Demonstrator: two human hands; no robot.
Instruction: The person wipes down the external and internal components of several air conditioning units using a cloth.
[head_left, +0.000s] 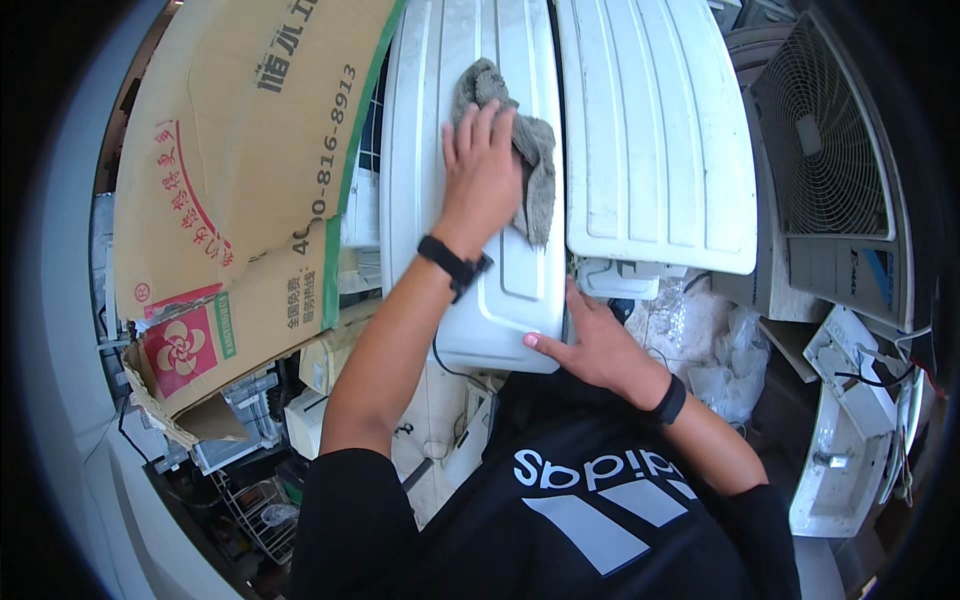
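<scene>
A long white ribbed metal casing (476, 300), apparently of an air-conditioner outdoor unit, lies before me. On its upper face my left hand (484, 172) presses a crumpled grey cloth (536, 202), fingers bent over it; the thumb is hidden. Lower down, my right hand (600, 341) holds the casing's near right corner, thumb on top and fingers over the side, partly hidden. A second white ribbed casing (660, 142) stands just to the right, with a narrow dark gap between the two.
At left leans a big cardboard box (247, 172) with a torn lower edge. Fan-grilled outdoor units (825, 142) stand at right, above loose white panels (840, 465). Clear plastic bags (739, 367) lie on the tiled floor. A white wire rack (262, 517) is at lower left.
</scene>
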